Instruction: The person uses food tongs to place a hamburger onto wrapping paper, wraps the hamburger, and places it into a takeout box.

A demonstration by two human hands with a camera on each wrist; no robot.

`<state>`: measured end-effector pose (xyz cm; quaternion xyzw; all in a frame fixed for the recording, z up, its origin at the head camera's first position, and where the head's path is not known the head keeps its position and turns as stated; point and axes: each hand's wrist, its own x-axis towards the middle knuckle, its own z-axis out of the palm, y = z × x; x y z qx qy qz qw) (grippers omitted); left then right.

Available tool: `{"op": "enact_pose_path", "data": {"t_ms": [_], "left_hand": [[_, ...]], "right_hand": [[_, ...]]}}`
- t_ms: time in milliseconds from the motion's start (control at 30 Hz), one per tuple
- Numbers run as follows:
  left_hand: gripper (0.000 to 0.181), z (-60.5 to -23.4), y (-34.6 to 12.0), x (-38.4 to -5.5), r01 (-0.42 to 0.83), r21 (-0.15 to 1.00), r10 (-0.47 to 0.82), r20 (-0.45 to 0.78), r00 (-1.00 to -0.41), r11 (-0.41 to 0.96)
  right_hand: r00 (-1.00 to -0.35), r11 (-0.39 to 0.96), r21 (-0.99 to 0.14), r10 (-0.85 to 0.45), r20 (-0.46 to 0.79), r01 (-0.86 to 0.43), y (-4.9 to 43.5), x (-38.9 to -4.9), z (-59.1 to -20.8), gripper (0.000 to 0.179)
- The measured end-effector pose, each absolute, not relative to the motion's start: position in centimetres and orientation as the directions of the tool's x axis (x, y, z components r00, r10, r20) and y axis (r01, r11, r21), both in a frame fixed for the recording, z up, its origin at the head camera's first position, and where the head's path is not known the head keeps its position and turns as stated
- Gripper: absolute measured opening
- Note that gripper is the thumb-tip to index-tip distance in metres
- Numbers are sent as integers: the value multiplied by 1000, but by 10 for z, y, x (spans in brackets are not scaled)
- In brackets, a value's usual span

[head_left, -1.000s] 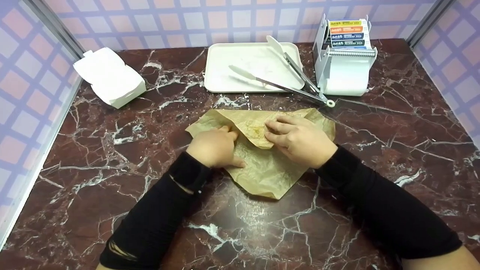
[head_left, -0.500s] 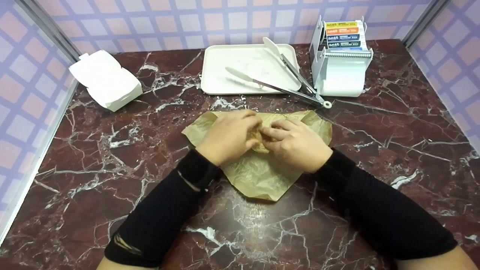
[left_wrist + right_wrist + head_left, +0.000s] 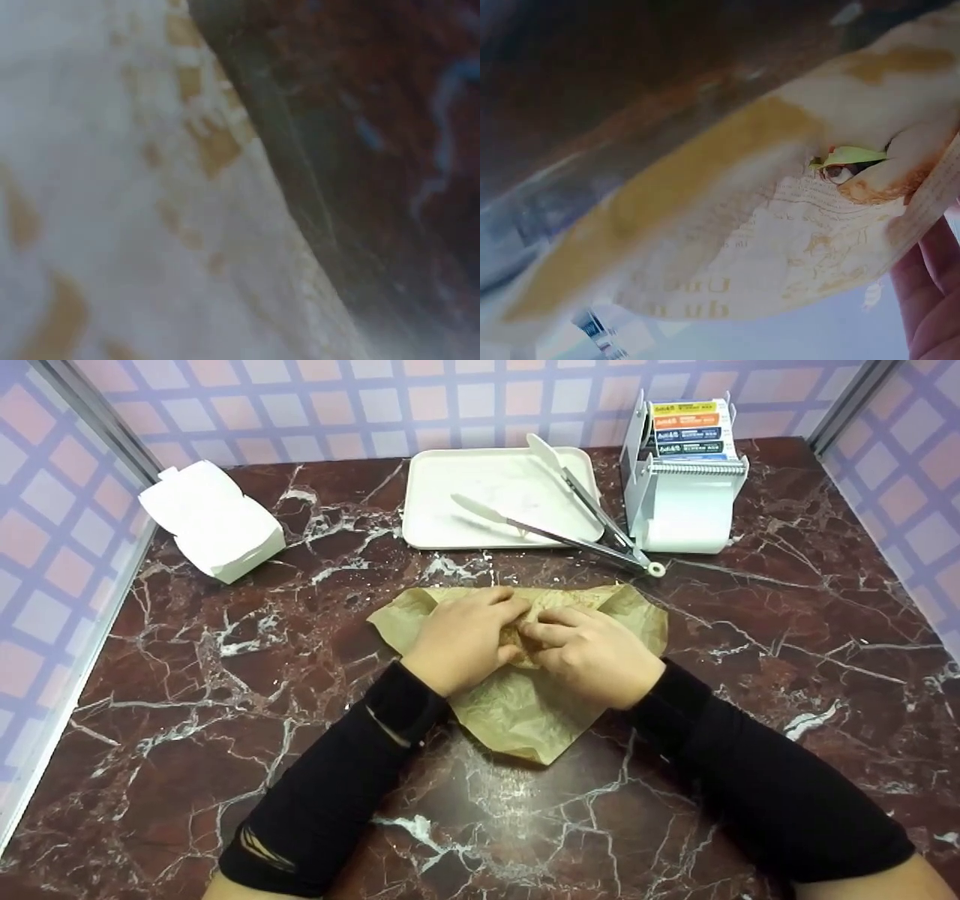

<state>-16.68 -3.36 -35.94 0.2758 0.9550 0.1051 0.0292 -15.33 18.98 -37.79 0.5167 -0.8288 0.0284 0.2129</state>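
Brown greaseproof paper (image 3: 517,724) lies on the table in the head view, its far part folded toward the person over a bundle. My left hand (image 3: 461,641) grips the bundle's left side, thumb and fingers curled over it. From the right, my right hand (image 3: 596,656) holds the folded paper with bent fingers. In the right wrist view a browned piece of bread (image 3: 885,186) and a green leaf (image 3: 855,156) peek out inside the printed paper (image 3: 750,259). Some fingers (image 3: 922,292) show at that view's right edge. The left wrist view holds mostly blurred paper (image 3: 150,225).
Behind the paper, metal tongs (image 3: 600,514) lie partly across a white tray (image 3: 435,529). A dispenser (image 3: 690,514) with a white roll and coloured boxes stands at the back right. An opened white box (image 3: 217,521) sits back left on the marbled table (image 3: 187,675).
The left hand has moved from under the paper's left side up onto the bundle, nearer the right hand. Between the last two head frames, little differs.
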Motion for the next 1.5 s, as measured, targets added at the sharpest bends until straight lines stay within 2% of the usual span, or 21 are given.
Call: {"op": "enact_pose_path", "data": {"t_ms": [67,167,233,300,533,700,900,1000,1233,1500], "left_hand": [[68,-359,-33,-165,522,205,535,-8,-845,828],[67,-358,-32,-163,524,182,536,-25,-844,832],[66,-357,-32,-162,524,159,535,-29,-844,836],[66,-358,-31,-160,530,136,538,-22,-843,837],[71,-360,-27,-154,543,122,546,9,-838,831],[69,-359,-24,-153,517,132,523,-16,-852,846],[62,-360,-25,-153,527,140,533,-7,-846,838],[61,-359,-27,-151,545,139,552,-15,-834,827],[43,-360,-32,-150,581,147,584,27,-811,800],[32,-359,-40,-150,621,213,629,37,-776,754]], "right_hand": [[-429,487,85,-827,363,-869,193,-153,-374,12],[-546,562,-57,-767,337,-825,200,-155,-368,22],[-607,607,-109,-732,309,-788,203,-156,-367,32],[-633,632,-104,-722,279,-768,204,-158,-367,37],[-580,592,-47,-767,276,-805,200,-154,-370,33],[-587,596,-58,-763,270,-801,199,-151,-369,35],[-578,588,-2,-794,188,-809,196,-145,-365,25],[-589,596,-11,-790,170,-803,196,-142,-365,22],[-586,594,-2,-794,158,-805,196,-139,-365,24],[-577,583,5,-805,139,-812,194,-140,-365,24]]}}
